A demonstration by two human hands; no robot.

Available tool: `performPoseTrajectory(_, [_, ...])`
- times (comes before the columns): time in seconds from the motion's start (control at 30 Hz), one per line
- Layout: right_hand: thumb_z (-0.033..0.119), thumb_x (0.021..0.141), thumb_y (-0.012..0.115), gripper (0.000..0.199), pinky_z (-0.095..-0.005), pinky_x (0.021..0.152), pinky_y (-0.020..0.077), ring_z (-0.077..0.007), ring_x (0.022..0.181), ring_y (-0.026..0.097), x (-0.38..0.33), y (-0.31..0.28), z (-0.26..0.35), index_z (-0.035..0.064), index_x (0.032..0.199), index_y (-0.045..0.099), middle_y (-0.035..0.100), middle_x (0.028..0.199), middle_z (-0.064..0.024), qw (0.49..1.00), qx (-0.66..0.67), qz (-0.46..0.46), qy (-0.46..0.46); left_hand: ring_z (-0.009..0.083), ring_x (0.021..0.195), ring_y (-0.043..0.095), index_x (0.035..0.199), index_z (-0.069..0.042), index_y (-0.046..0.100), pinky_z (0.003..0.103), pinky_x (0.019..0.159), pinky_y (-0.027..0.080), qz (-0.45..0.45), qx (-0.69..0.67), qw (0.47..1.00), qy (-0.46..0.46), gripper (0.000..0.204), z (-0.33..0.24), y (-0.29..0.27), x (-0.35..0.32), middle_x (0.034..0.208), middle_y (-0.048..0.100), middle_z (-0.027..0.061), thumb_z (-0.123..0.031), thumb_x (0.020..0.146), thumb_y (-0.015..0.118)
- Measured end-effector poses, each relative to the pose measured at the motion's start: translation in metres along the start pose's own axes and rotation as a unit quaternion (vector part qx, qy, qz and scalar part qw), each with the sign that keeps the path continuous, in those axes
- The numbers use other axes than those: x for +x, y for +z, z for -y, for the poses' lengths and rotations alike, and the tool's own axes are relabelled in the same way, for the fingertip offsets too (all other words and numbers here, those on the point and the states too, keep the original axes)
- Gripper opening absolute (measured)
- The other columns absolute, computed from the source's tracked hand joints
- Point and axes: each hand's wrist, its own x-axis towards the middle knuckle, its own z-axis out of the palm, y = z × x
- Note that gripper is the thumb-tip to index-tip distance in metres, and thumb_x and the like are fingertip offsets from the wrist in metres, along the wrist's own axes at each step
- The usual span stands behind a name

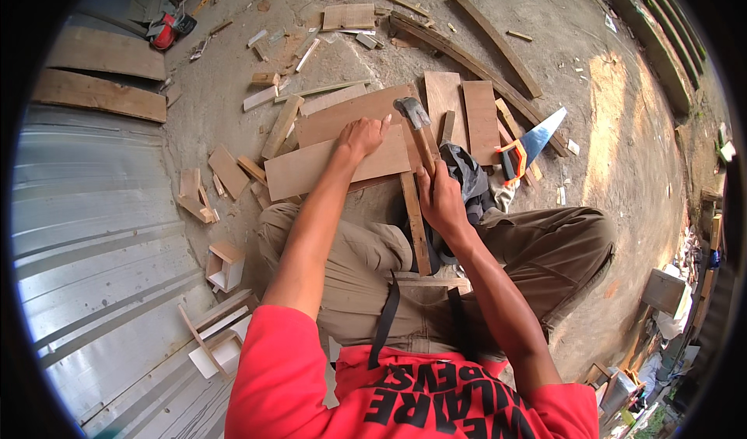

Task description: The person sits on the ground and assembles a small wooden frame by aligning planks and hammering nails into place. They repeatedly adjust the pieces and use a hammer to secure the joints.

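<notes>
Left hand (pixel 362 137) lies flat, fingers spread, pressing a board (pixel 334 163) at frame centre; grip open. Right hand (pixel 440 198), arm extended from lower right, grip closed on a hammer (pixel 419 131) handle. Hammer upright, wooden handle, grey metal head above the board's right end. Handsaw (pixel 529 143) lies right, on the ground.

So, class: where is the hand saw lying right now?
In the head view, the hand saw lies on the ground to the person's right, beside the upright boards, just beyond the hammer-holding right hand.
</notes>
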Motion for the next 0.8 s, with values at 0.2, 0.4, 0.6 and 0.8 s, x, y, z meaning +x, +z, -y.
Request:
performPoseTrajectory(0.2, [0.019,0.101,0.054,0.022,-0.0561,0.058,0.0441,-0.0535,0.073,0.059,-0.003,0.018,-0.053,-0.0018,0.1,0.048,0.059,0.07,-0.0317,0.994,-0.092,0.028,0.052,0.0432,0.096,0.069,0.091,-0.003,0.076,0.05,0.091,0.054,-0.012,0.0,1.0,0.001,0.068,-0.01,-0.002,0.001,0.098,0.071,0.0243,-0.051,0.104,0.03])
performPoseTrajectory(0.4, [0.027,0.101,0.052,0.034,-0.0579,0.062,0.0495,-0.0528,0.077,0.062,-0.006,0.017,-0.042,-0.0055,0.09,0.05,0.061,0.073,-0.034,0.993,-0.095,0.032,0.063,0.0419,0.088,0.071,0.087,-0.003,0.077,0.049,0.087,0.056,-0.028,-0.006,1.0,0.01,0.063,-0.008,0.006,0.005,0.09,0.071,0.0253,-0.046,0.105,0.033])
performPoseTrajectory(0.6, [0.026,0.101,0.054,0.037,-0.0592,0.064,0.0489,-0.0531,0.075,0.062,-0.002,0.019,-0.028,-0.0078,0.085,0.052,0.06,0.069,-0.0351,0.995,-0.083,0.023,0.047,0.0434,0.092,0.07,0.088,-0.004,0.077,0.049,0.088,0.055,-0.032,0.008,0.999,0.016,0.065,-0.003,0.009,0.0,0.093,0.071,0.026,-0.048,0.105,0.031])
performPoseTrajectory(0.8, [0.029,0.099,0.059,0.037,-0.0526,0.063,0.0493,-0.0491,0.077,0.065,-0.008,0.008,-0.018,-0.0065,0.089,0.055,0.063,0.076,-0.0329,0.993,-0.059,0.019,0.098,0.0475,0.094,0.068,0.087,0.0,0.075,0.054,0.088,0.053,-0.059,-0.067,0.996,0.008,0.07,-0.004,0.002,-0.004,0.095,0.07,0.0282,-0.052,0.104,0.03])
